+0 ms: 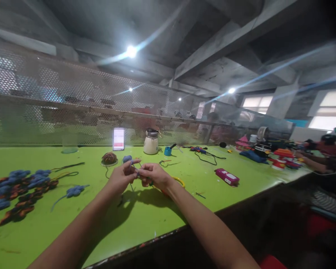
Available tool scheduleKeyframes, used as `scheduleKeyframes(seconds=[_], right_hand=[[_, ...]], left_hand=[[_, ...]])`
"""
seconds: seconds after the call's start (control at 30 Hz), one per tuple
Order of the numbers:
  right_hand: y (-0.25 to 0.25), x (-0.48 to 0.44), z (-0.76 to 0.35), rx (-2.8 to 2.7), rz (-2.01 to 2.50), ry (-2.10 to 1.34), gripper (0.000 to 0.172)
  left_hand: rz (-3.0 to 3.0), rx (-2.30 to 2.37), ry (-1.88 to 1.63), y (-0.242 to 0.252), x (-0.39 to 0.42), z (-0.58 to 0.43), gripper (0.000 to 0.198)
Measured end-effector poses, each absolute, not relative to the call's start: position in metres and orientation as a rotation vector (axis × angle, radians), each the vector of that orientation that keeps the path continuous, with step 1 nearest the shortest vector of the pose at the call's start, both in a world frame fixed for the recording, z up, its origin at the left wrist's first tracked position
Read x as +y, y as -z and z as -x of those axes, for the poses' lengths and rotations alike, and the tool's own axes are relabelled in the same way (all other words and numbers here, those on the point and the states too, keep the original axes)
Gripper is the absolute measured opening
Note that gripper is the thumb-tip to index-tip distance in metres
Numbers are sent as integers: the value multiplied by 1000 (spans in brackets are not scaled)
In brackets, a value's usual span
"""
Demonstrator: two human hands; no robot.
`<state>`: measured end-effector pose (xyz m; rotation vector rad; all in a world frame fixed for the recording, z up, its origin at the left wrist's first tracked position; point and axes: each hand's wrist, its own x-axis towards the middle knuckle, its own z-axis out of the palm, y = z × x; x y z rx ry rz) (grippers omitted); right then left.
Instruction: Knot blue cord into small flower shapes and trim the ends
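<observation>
Blue yarn runs between my two hands above the green table [123,231]. My left hand [121,176] pinches the yarn, with a strand looped over its raised index finger. Close against it, my right hand [154,175] is closed on something small among the fingers; its shape is hidden. Just behind my left hand sits a blue yarn ball [127,159]. A brown yarn ball [109,158] rests in a clear dish to its left. Under my right wrist, yellow-handled scissors [180,181] are partly covered. A blue crocheted flower [75,191] with loose tails lies to the left.
Blue and orange crocheted pieces [22,186] cover the far left. Along the back stand a phone [118,139], a cream jar [151,144] and a blue pot [168,151]. A magenta box [226,177] lies right. Another person's arm [310,161] rests at the far right.
</observation>
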<state>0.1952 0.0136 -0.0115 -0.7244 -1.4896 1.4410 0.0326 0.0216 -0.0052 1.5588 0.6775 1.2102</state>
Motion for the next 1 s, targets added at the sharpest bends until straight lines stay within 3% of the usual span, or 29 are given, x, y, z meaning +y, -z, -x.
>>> scheduleKeyframes(seconds=[0.27, 0.7, 1.0], right_hand=[[18, 20, -197, -1414, 798, -1376, 41], [10, 16, -200, -1374, 824, -1420, 41], [12, 16, -204, -1440, 701, -1483, 36]], left_hand=[[-1446, 705, -1195, 8, 23, -34, 63], [-1443, 732, -1237, 10, 25, -31, 53], [-1175, 652, -1076, 0, 17, -29, 46]])
